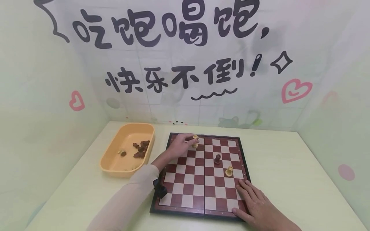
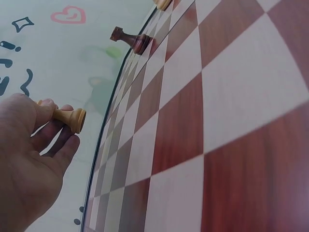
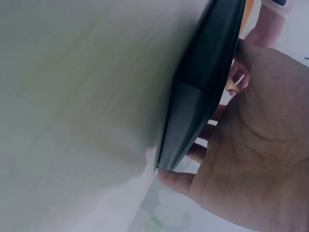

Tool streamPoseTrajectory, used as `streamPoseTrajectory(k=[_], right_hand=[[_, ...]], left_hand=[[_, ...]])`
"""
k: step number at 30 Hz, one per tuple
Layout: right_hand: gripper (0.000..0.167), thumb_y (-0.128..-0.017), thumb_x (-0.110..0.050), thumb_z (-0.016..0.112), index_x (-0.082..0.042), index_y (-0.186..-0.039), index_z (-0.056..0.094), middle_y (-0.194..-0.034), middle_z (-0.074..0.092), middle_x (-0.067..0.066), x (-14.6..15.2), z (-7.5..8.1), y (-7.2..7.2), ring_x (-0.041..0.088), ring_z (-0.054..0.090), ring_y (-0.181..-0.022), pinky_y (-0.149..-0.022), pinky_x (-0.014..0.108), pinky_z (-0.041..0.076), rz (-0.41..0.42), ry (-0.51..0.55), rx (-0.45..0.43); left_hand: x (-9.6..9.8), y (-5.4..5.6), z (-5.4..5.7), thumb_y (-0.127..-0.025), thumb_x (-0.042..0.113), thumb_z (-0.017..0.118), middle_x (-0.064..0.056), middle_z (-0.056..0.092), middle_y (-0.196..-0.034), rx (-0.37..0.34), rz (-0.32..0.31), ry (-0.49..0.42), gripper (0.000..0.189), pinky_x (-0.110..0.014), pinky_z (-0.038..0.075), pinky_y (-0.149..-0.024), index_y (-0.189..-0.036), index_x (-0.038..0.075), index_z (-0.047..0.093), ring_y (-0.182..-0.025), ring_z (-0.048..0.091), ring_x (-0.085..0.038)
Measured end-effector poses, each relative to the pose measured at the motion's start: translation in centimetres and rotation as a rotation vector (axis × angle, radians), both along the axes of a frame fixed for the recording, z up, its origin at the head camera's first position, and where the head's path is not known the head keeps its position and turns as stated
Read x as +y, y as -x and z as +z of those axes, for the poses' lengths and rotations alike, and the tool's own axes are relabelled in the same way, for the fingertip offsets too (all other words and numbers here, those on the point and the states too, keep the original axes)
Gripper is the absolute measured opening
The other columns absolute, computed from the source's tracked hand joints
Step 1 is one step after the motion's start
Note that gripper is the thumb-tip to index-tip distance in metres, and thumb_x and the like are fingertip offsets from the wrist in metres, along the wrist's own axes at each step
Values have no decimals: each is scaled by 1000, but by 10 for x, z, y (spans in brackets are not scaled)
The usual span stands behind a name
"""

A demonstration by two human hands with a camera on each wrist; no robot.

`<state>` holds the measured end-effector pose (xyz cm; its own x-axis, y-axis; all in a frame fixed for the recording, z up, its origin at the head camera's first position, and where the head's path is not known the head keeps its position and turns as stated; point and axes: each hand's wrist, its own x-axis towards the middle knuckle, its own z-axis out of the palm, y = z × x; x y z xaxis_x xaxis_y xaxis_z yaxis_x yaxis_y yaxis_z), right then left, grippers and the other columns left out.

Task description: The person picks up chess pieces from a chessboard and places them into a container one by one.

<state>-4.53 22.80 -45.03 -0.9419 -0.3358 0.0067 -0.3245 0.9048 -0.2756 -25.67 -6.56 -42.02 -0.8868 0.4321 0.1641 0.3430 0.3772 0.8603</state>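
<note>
My left hand (image 1: 180, 147) pinches a pale chess piece (image 2: 72, 118) between thumb and fingers over the far left part of the chessboard (image 1: 189, 179). The piece's base shows in the left wrist view, while my fingers cover part of its upper body. My right hand (image 1: 257, 203) rests on the board's near right edge with its fingers extended over the rim, as the right wrist view also shows. A dark rook (image 1: 217, 159) stands on the right half of the board. Nearer to my right hand stands another pale chess piece (image 1: 229, 172).
Left of the board is an orange tray (image 1: 108, 160) with several dark chess pieces (image 1: 141, 149) lying in it, and a few pale ones. A black device (image 1: 160, 188) at my left wrist overlaps the board's left edge. A printed curtain (image 1: 185, 109) hangs behind the table.
</note>
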Motion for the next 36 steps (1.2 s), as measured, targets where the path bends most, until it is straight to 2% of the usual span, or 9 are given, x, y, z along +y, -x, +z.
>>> streamPoseTrajectory(k=[5,11,21,30,36], right_hand=[[84,-96,-65,56,-2,-149,47,-157,38,15,0,0,-1,35,35,-142,-110,55,40,7,3,13],[81,-96,-64,58,-2,-148,49,-156,40,15,-1,0,-2,35,37,-141,-108,54,42,18,-2,52],[79,-94,-63,60,-3,-145,51,-155,41,14,-2,-2,-4,35,37,-141,-108,54,42,8,4,73],[79,-94,-63,61,-3,-145,51,-155,41,15,-3,-5,-5,35,37,-140,-108,55,41,3,6,66],[81,-93,-64,61,-2,-145,51,-154,42,16,-6,-6,-6,36,37,-140,-109,56,40,-16,6,45]], left_hand=[[-9,2,2,-105,15,59,-6,72,-114,23,14,-4,27,-34,59,-82,-124,0,70,-108,66,-21],[-18,3,3,-105,15,60,-5,72,-108,27,32,-17,25,-36,56,-89,-123,0,70,-107,66,-21],[-32,0,3,-102,14,65,-6,72,-106,31,89,-36,24,-37,58,-88,-119,-1,71,-104,68,-23],[-49,1,9,-103,13,63,-14,73,-105,10,110,-71,23,-42,58,-86,-119,-3,70,-93,69,-23],[-58,2,15,-102,14,64,-12,73,-106,68,159,-66,24,-39,57,-90,-119,-3,70,-107,67,-26]])
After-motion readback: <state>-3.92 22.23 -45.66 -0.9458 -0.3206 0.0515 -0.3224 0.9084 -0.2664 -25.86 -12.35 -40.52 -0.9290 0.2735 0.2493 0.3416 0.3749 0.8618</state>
